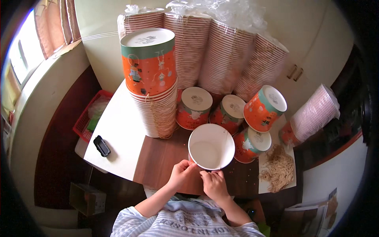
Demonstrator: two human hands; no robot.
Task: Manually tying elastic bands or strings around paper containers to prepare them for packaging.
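Observation:
An open paper bucket (212,152), white inside, stands upright near the table's front edge, its mouth facing me. My left hand (182,172) is closed in a pinch at the bucket's near left side, by the rim. My right hand (215,183) is closed too, its fingertips against the near rim just right of the left hand. Whatever lies between the fingers is too small to make out. Beyond the bucket, several orange and green paper buckets stand upside down, one of them (194,106) directly behind. To the right lies a heap of cream strings (276,168).
A tall stack of nested buckets (154,106) with strings hanging down it rises at left. Plastic-wrapped bucket stacks (225,55) line the back; another wrapped stack (316,114) leans at right. A black plastic object (102,146) lies at left, near a red basket (83,122).

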